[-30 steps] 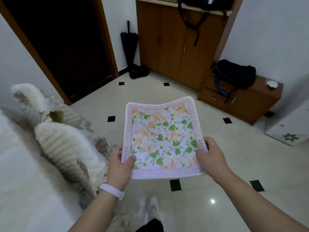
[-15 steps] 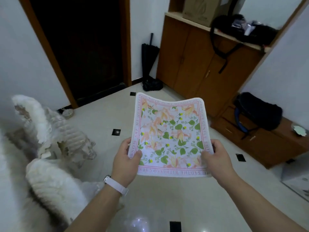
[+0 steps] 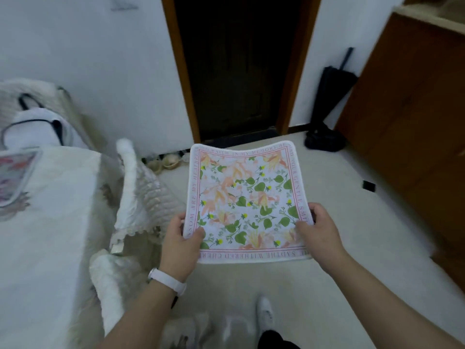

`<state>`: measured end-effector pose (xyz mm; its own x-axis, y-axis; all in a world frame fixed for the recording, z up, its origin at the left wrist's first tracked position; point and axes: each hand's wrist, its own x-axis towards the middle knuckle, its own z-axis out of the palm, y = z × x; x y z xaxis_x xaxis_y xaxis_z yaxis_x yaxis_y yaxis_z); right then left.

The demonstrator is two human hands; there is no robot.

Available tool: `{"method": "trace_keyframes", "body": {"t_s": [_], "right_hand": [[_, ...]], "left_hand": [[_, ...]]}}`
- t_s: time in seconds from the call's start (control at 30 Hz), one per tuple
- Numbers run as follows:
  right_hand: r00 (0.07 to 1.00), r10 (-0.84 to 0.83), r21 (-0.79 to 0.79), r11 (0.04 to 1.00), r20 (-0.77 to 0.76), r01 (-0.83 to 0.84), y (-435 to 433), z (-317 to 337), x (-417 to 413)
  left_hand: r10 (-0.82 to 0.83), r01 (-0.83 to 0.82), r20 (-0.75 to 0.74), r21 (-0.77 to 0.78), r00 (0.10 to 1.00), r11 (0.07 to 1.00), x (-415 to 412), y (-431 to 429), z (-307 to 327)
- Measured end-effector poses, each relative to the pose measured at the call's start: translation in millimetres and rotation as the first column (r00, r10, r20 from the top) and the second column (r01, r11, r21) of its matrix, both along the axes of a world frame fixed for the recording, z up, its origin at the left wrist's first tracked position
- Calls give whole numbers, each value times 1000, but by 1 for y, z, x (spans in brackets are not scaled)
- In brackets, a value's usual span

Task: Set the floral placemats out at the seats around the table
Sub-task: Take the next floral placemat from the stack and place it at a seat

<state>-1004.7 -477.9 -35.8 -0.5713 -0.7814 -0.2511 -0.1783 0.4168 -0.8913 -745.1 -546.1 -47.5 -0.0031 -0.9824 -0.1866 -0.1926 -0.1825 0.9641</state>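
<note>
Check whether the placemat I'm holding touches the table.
Apart. Head view: left hand and right hand hold the floral placemat over the floor, a chair between it and the table.

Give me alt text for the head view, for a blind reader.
The left hand and right hand hold a floral placemat by its near corners over the floor, before a dark doorway. A white-covered table bearing another patterned mat stands at left.

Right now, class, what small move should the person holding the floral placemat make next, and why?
Probably carry the placemat leftward over the table: the left hand and right hand grip its sides above floor, and the table stands to their left.
</note>
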Motion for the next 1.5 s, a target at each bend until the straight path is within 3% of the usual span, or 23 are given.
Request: {"method": "trace_keyframes", "body": {"t_s": [0.2,0.43,0.83,1.17,1.33,1.5], "right_hand": [[974,217,-16,976,64,-217,-109,2,-34],[905,414,-33,910,97,-413,-200,5,-7],[746,663,-21,748,64,-663,-362,1,107],[586,810,-8,587,14,-810,-504,23,232],[456,889,16,456,33,-890,-541,15,289],[242,967,35,240,79,-970,-560,-6,363]], "left_hand": [[178,-177,66,-21,982,984,-16,-55,18],[331,-322,151,-82,931,943,6,-87,34],[603,-592,119,-114,789,798,91,-171,6],[751,-751,29,-6,659,660,188,-264,-11],[856,-856,6,33,517,516,225,-264,-14],[953,-949,17,98,304,301,244,-244,-27]]}}
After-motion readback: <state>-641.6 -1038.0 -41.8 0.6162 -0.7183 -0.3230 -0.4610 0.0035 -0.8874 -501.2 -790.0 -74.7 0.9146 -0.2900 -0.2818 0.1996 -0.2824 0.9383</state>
